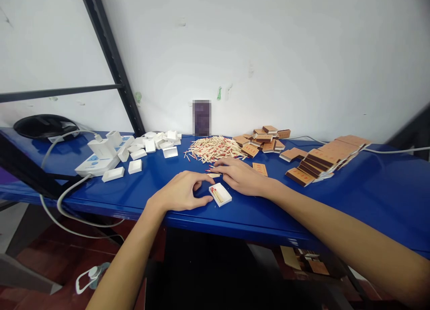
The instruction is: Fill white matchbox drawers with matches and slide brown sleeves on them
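A small white matchbox tray [227, 195] rests near the table's front edge, with several red-tipped matches lying along its left side. My left hand [184, 191] curves around the tray's left end, thumb and index finger at its rim, gripping it against the table. Just beyond the tray, my right hand [240, 175] reaches in from the right, fingers stretched out over a few loose matches [214, 175] and touching them. Its thumb and index finger are apart. Behind the right fingers lies a big heap of matches [215, 148].
White empty trays [150, 145] lie at the left beside a power strip [97, 163]. Brown matchbox sleeves [264, 138] are piled behind right, one sleeve [260, 169] lies by my right hand, and stacked matchboxes [322, 160] stand farther right. A black shelf post [112, 63] rises at left.
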### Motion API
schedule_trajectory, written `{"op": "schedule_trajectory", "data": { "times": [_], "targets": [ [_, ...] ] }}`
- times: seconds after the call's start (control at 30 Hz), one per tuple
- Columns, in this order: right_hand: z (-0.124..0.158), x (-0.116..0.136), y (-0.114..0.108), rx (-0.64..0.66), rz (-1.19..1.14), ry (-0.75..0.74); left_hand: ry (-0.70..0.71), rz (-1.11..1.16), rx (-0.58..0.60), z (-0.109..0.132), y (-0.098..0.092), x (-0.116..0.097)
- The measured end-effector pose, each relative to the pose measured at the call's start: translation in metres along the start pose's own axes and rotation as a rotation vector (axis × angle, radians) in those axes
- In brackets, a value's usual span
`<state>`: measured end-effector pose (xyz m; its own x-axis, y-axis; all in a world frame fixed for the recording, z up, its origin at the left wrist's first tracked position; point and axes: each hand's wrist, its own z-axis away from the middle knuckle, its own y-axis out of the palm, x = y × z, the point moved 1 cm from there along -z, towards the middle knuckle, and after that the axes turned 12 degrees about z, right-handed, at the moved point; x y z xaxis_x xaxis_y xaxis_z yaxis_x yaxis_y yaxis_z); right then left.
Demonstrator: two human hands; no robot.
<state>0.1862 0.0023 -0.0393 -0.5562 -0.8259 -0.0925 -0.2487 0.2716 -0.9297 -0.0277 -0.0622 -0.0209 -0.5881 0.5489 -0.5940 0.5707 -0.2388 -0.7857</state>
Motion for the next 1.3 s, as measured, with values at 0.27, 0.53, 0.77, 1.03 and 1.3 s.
{"op": "schedule_trajectory", "data": {
  "times": [0.27, 0.53, 0.77, 1.03, 1.3],
  "targets": [
    [-0.001, 0.002, -0.002, 0.017, -0.021, 0.007, 0.037, 0.003, 0.014, -0.001, 0.003, -0.003],
    [-0.001, 0.0, 0.0, 0.002, 0.014, 0.009, 0.019, 0.031, 0.006, -0.001, 0.002, -0.004],
    [0.0, -0.002, 0.001, -0.025, 0.012, -0.01, -0.008, 0.056, 0.006, -0.001, 0.0, -0.006],
    [0.0, -0.006, 0.002, -0.068, -0.026, -0.042, -0.049, 0.072, 0.001, 0.0, -0.003, -0.005],
    [0.001, 0.0, -0.006, -0.047, -0.079, -0.033, -0.073, 0.072, 0.007, 0.003, -0.007, 0.0]
  ]
}}
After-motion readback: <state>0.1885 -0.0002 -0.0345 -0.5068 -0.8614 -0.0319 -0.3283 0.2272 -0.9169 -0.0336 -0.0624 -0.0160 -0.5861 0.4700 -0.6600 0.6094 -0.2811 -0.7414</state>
